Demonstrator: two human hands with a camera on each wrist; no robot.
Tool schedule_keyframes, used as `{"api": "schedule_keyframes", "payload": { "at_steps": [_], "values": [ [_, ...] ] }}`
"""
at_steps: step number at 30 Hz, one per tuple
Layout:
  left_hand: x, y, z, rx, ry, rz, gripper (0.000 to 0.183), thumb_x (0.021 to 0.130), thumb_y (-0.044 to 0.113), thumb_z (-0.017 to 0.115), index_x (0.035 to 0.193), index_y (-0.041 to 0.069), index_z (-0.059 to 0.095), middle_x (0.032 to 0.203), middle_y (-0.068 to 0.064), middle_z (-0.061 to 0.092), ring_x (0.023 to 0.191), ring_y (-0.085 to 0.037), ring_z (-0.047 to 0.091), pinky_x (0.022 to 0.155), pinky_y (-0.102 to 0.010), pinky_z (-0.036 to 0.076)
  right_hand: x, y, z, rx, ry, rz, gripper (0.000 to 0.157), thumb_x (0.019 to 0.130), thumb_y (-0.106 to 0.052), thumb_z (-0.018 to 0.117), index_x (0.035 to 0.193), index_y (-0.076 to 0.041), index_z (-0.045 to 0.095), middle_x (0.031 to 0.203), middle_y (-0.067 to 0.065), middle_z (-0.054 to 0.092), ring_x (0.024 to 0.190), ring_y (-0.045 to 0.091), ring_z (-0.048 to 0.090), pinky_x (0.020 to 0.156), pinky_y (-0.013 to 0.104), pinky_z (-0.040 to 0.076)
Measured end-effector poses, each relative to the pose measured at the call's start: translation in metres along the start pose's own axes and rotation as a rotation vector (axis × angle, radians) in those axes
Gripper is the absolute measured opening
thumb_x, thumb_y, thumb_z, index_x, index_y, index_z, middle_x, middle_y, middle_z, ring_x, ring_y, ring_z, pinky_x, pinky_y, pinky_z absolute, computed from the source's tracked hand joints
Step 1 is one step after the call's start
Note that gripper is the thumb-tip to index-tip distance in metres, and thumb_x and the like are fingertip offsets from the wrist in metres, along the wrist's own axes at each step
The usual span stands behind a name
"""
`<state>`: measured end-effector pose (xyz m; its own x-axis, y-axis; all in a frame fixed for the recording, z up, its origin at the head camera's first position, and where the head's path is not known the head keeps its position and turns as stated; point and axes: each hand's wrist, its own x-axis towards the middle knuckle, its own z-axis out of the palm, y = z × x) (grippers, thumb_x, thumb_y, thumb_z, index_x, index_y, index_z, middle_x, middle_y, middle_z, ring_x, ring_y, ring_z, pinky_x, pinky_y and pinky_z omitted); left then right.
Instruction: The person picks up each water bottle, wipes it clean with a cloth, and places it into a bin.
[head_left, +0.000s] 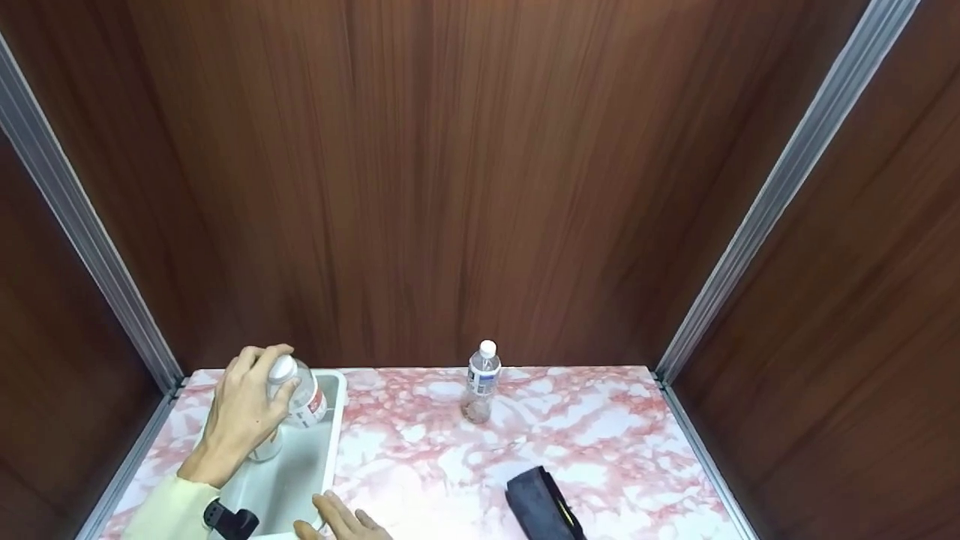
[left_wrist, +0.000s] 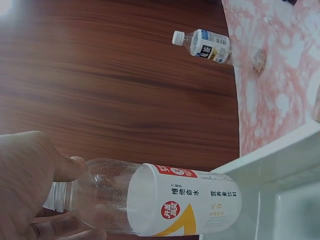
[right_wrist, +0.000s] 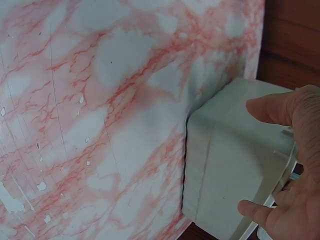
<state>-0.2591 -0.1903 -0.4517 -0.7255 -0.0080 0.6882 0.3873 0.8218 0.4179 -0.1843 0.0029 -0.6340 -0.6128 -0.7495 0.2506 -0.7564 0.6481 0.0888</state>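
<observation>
Bottle (head_left: 307, 409) is over tub (head_left: 296, 480), neck clamped in left hand (head_left: 244, 409); can't tell if it touches bottom. Right hand (head_left: 345, 521): fingers apart beside tub. Looks part-done: 1 lower bottle (head_left: 268, 448) inside, 1 standing bottle (head_left: 481, 382) left on table (head_left: 405, 450).

Glare washes out part of the tabletop (head_left: 405, 472).

Clear bottle (left_wrist: 150, 200) held by the neck

There's the left-hand grip (left_wrist: 32, 182), thumb and fingers round the bottle's neck. The white label (left_wrist: 187, 202) carries red and yellow patches and dark Chinese characters. From here its base crosses in front of a pale bin's rim (left_wrist: 287, 139). Over there, a second bottle (left_wrist: 215, 47), white-capped, stands on the pink-marbled desk (left_wrist: 275, 92), near the brown wood-grain wall (left_wrist: 120, 90).
</observation>
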Motion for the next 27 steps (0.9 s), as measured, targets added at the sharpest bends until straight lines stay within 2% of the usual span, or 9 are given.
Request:
{"api": "schedule_keyframes", "payload": {
  "at_steps": [9,16,22,27],
  "values": [
    [-0.003,-0.006,0.004,0.007,-0.005,-0.016,0.045,0.075,0.0,0.08,0.118,0.005,0.068,0.102,-0.021,0.065,0.091,-0.04,0.061,0.077,-0.054,0.049,0.0,-0.002,0.002,0.057,0.034,0.008,0.055,0.106,-0.059,0.018,0.158,-0.04,0.027,0.162,-0.003,0.041,0.141,0.01,0.05,0.088,0.031,0.06],
    [-0.006,-0.016,0.009,0.014,-0.016,-0.035,0.044,0.076,0.0,0.079,0.118,0.004,0.068,0.102,-0.022,0.065,0.092,-0.041,0.062,0.077,-0.055,0.048,0.003,-0.004,-0.001,0.0,0.009,0.029,0.054,0.106,-0.06,0.017,0.156,-0.042,0.027,0.161,-0.006,0.041,0.141,0.007,0.05,0.087,0.029,0.06],
    [-0.011,-0.024,0.017,0.01,-0.024,-0.049,0.043,0.075,0.0,0.08,0.116,0.004,0.068,0.1,-0.023,0.065,0.092,-0.043,0.062,0.077,-0.056,0.048,0.003,-0.005,-0.001,-0.049,0.024,0.051,0.054,0.105,-0.061,0.017,0.155,-0.043,0.029,0.159,-0.008,0.044,0.14,0.005,0.051,0.085,0.027,0.06],
    [-0.017,-0.03,0.022,0.014,-0.06,-0.08,0.041,0.078,0.002,0.078,0.117,0.004,0.066,0.102,-0.023,0.064,0.095,-0.044,0.061,0.081,-0.056,0.047,0.003,-0.005,-0.003,-0.016,-0.004,0.045,0.055,0.105,-0.061,0.015,0.156,-0.043,0.027,0.161,-0.007,0.042,0.142,0.006,0.049,0.087,0.029,0.06]
  ]
}}
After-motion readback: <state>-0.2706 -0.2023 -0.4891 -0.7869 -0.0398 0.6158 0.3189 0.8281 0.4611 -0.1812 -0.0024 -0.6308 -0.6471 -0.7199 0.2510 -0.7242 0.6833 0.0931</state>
